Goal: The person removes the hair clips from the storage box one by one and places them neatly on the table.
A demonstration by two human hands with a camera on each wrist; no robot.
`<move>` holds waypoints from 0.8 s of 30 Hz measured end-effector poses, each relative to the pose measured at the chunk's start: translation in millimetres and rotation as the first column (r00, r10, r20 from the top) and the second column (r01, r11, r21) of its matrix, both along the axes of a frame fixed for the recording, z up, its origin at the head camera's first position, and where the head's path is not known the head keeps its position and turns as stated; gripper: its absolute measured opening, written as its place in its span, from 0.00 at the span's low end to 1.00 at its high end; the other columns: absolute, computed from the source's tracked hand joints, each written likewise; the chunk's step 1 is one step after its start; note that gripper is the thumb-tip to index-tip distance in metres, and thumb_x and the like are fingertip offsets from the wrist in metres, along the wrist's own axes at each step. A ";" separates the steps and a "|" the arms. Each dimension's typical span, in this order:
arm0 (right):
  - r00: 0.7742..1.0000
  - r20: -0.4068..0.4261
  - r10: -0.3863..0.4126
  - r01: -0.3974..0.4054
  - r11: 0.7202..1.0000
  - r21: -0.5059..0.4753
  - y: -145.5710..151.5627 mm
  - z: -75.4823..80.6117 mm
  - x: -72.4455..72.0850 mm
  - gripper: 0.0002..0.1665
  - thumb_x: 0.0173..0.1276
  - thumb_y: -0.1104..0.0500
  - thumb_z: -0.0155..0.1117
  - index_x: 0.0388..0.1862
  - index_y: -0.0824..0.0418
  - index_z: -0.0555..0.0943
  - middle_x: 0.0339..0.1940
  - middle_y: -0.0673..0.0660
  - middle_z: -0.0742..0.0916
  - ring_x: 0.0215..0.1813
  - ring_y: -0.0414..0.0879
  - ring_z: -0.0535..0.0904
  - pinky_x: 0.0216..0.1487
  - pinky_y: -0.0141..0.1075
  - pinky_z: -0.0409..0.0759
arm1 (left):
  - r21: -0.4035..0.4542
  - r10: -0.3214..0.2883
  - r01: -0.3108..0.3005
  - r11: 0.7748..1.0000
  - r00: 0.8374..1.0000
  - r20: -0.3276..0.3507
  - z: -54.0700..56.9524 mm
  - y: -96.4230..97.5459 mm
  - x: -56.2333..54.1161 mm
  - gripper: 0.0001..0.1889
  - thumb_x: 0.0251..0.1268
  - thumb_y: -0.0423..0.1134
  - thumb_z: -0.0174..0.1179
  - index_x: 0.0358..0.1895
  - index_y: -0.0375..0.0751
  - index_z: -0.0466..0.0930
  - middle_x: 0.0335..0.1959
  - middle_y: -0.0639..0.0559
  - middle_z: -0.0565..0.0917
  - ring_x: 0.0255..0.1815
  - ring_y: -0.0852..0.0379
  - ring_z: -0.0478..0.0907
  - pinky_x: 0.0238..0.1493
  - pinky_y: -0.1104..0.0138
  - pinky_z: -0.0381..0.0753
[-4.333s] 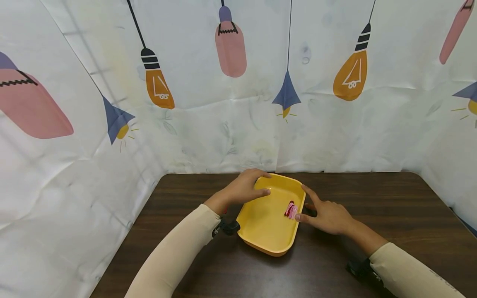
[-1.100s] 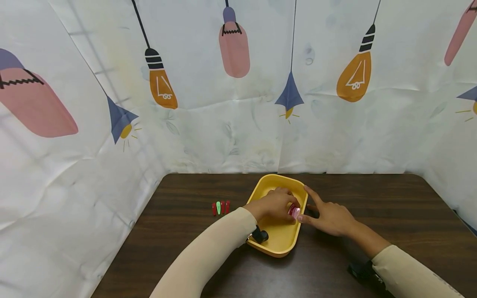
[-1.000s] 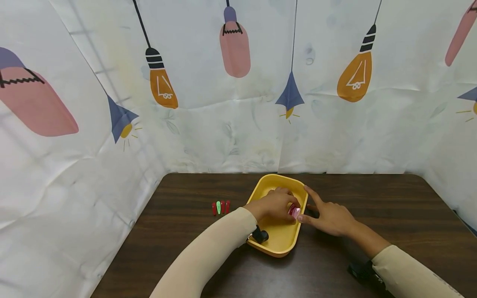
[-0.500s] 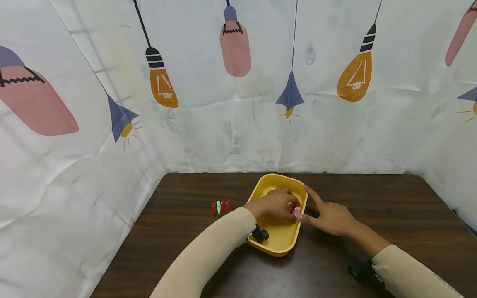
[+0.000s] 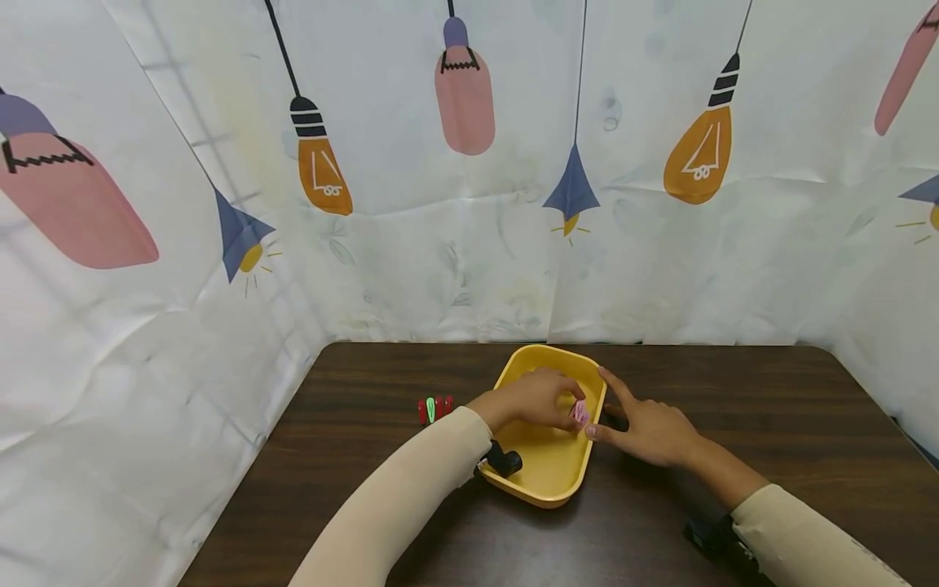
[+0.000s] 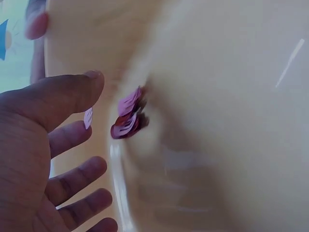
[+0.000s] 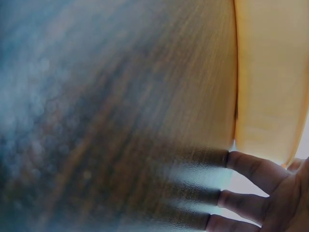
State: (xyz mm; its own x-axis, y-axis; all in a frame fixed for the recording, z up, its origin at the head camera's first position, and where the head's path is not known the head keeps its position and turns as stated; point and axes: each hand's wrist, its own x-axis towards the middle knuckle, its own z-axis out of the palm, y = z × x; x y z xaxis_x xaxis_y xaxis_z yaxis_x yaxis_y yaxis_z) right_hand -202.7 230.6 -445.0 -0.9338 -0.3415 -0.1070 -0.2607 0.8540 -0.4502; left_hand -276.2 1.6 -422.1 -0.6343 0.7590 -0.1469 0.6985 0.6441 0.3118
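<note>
Over the yellow tray (image 5: 550, 474), left hand (image 5: 540, 397) has drawn back slightly, pinching 1 pink clip (image 6: 88, 118), so it is separated from the clip pile (image 6: 128, 114) inside. Right hand (image 5: 649, 429), fingers extended, touches the tray.

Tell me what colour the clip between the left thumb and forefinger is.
The clip is light pink, seen best in the left wrist view.
</note>
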 end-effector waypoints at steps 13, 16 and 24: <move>1.000 -0.008 -0.002 0.003 1.000 0.014 0.5 0.6 -0.3 0.62 0.68 0.23 0.55 0.86 0.45 0.36 0.62 0.57 0.85 0.36 0.53 0.87 0.28 0.46 0.78 | 0.090 0.038 -0.039 0.995 0.999 0.013 20.0 -28.5 -4.2 0.26 0.63 0.54 0.71 0.61 0.48 0.83 0.60 0.56 0.82 0.64 0.55 0.75 0.68 0.65 0.68; 1.000 -0.008 -0.003 0.003 1.000 0.015 0.3 0.7 0.0 0.62 0.68 0.23 0.55 0.86 0.45 0.36 0.62 0.56 0.85 0.37 0.54 0.87 0.29 0.48 0.79 | 0.095 0.049 -0.051 0.994 0.999 0.019 24.3 -34.0 -3.2 0.26 0.63 0.55 0.70 0.61 0.50 0.83 0.60 0.57 0.82 0.65 0.55 0.74 0.69 0.63 0.69; 1.000 -0.006 0.003 -0.003 1.000 0.008 0.3 0.1 0.6 0.62 0.68 0.23 0.54 0.86 0.44 0.35 0.63 0.56 0.85 0.39 0.56 0.87 0.32 0.49 0.80 | 0.118 0.066 -0.069 0.991 0.997 0.029 30.5 -48.9 -0.3 0.25 0.65 0.57 0.69 0.62 0.53 0.82 0.61 0.61 0.81 0.67 0.54 0.72 0.70 0.58 0.68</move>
